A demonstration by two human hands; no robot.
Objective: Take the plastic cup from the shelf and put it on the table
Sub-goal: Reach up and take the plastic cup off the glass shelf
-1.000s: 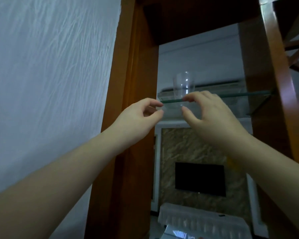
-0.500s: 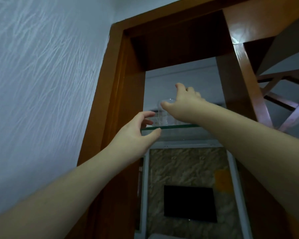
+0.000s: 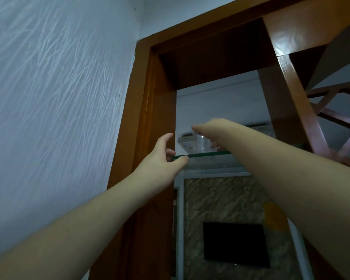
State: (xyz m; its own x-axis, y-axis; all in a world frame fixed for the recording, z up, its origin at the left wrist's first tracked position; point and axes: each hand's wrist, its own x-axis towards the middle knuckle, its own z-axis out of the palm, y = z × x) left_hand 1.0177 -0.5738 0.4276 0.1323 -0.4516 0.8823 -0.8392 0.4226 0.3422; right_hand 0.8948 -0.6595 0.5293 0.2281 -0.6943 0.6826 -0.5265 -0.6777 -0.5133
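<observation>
A clear plastic cup point(image 3: 200, 144) stands upright on a glass shelf point(image 3: 208, 154) set high in a wooden frame. My right hand point(image 3: 209, 130) reaches over the shelf and curls round the cup's top, thumb at the left of the rim and fingers on its right side. The wrist hides part of the cup. My left hand point(image 3: 163, 158) is just below and left of the cup with its fingers spread. It holds nothing, and its thumb lies at the shelf's front edge.
The brown wooden frame point(image 3: 150, 122) borders the shelf on the left, next to a white textured wall point(image 3: 59, 98). A thick wooden post point(image 3: 287, 102) and lattice bars stand on the right. Behind the cup is a flat white object point(image 3: 185, 140). A dark screen point(image 3: 234, 243) hangs below.
The view has tilted upward. My right hand has risen from below the shelf edge, gone over it and closed round the cup. My left hand stayed by the shelf's front edge.
</observation>
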